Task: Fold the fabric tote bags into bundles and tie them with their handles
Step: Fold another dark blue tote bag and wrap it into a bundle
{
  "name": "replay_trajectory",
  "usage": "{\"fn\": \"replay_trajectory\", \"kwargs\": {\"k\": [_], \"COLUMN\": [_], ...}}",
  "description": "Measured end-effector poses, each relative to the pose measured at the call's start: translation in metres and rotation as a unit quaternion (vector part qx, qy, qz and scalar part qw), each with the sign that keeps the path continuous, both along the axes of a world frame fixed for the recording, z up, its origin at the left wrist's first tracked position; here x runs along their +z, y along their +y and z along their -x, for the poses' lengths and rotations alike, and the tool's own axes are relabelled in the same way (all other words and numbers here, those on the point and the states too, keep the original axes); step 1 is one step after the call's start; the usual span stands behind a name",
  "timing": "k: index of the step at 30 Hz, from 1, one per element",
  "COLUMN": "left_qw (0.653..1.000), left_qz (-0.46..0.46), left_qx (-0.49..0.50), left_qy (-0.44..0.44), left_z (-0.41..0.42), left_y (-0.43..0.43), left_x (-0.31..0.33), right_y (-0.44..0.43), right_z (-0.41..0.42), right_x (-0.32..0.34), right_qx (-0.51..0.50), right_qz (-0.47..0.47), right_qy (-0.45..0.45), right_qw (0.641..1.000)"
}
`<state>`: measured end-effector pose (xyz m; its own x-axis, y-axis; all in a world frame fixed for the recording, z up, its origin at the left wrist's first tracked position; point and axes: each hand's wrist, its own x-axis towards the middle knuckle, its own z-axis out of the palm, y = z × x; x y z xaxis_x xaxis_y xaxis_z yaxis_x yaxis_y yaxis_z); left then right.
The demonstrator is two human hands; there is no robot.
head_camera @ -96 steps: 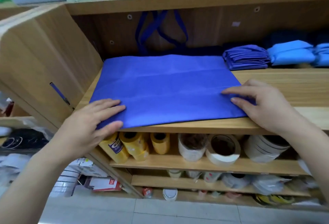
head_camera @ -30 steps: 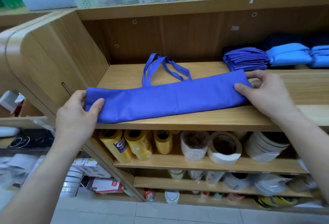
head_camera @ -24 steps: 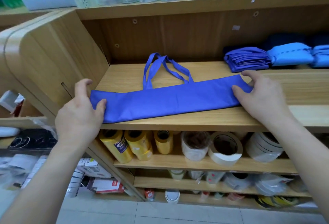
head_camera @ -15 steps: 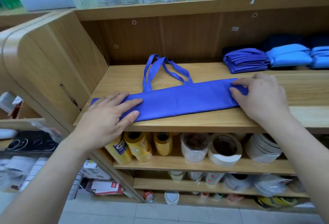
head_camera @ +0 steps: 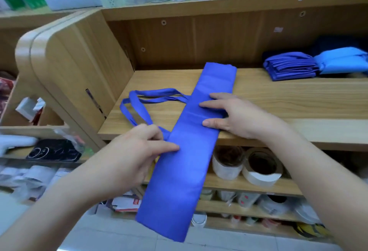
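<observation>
Tote bag (head_camera: pixel 191 151): folded to a strip, far half on the shelf (head_camera: pixel 278 99), near half overhanging its front edge, handles (head_camera: pixel 139 101) loose on it. Right hand (head_camera: pixel 239 119) presses flat-fingered; left hand (head_camera: pixel 129 155) seems to pinch the strip's edge. Outstanding: bundling, tying.

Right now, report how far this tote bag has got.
Done: the bag is folded into a long strip. In hand: the right hand presses it flat on the shelf, the left hand holds its edge; one end overhangs. Left: folding it short and tying with the handles, lying loose.
</observation>
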<state>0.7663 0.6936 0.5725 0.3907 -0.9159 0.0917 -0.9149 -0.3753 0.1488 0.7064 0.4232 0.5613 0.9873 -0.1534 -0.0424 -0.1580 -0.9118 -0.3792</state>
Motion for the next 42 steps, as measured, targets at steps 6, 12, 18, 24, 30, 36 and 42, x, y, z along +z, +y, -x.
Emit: {"fn": "replay_trajectory", "kwargs": {"k": [6,12,18,24,30,36,42], "left_qw": [0.978,0.98,0.937,0.94,0.95,0.998,0.993], "left_qz": [-0.064,0.159,0.2,0.129,0.136,-0.021,-0.005], "left_qx": [-0.02,0.036,0.242,0.297,0.226,0.064,0.008], "left_qy": [-0.199,0.117,0.152,0.11,-0.166,-0.017,-0.117], "left_z": [-0.011,-0.041,-0.031,-0.029,-0.023,-0.022,-0.01], "left_y": [-0.01,-0.034,-0.082,-0.102,-0.097,-0.091,-0.076], "left_x": [-0.032,-0.048,-0.015,-0.004,-0.007,-0.022,-0.03], "right_y": [-0.01,-0.007,-0.007,0.007,0.014,0.016,0.007], "right_z": [-0.008,-0.002,0.009,0.006,0.004,0.007,-0.008], "right_x": [-0.006,-0.018,-0.009,-0.016,-0.013,-0.013,-0.006], "right_qx": [0.061,0.03,-0.023,-0.126,-0.117,-0.108,-0.136], "right_qz": [-0.102,-0.131,-0.295,-0.218,-0.1,-0.111,-0.2], "right_qy": [-0.012,-0.165,-0.16,-0.209,-0.18,-0.162,-0.126], "right_qw": [0.993,0.977,0.942,0.945,0.972,0.975,0.962]}}
